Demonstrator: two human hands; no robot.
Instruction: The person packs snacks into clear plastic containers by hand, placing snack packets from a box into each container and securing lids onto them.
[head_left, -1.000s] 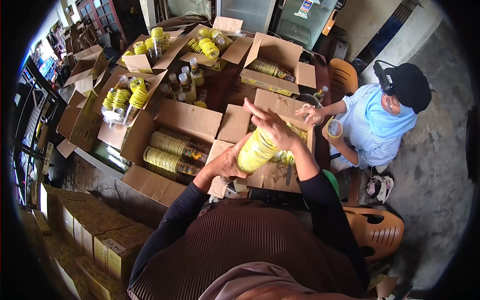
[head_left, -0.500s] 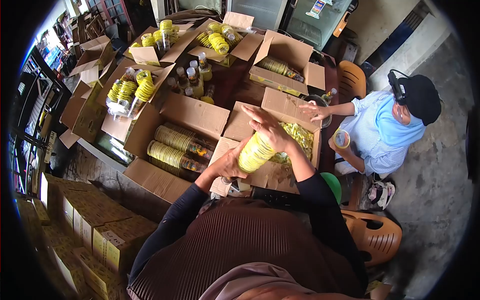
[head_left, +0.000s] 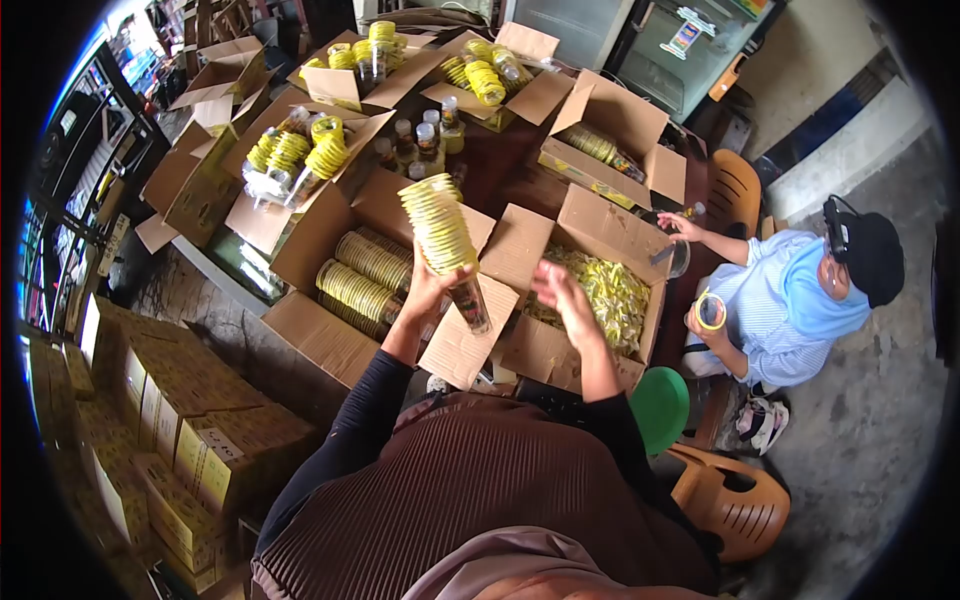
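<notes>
My left hand [head_left: 434, 290] is wrapped round the lower part of a tall stack of yellow-rimmed cups [head_left: 438, 222], tilted with its clear end pointing down to the right. The stack hangs over the flaps beside an open carton [head_left: 318, 345] that holds similar stacks lying on their sides. My right hand [head_left: 562, 298] is off the stack, fingers apart and slightly blurred, holding nothing. It hovers at the left edge of an open carton [head_left: 652, 325] filled with small yellow-and-white pieces [head_left: 612, 292].
A co-worker [head_left: 800, 300] sits at the right, one hand holding a cup [head_left: 711, 311]. Bottles [head_left: 428, 142] and more cartons of cups [head_left: 590, 90] stand behind. A green round object [head_left: 660, 408] and orange chair [head_left: 735, 505] are at right; stacked boxes [head_left: 200, 430] at lower left.
My right hand has let go of the stack and moved down to the right. My left hand has carried the stack leftward and tipped it. The view has shifted.
</notes>
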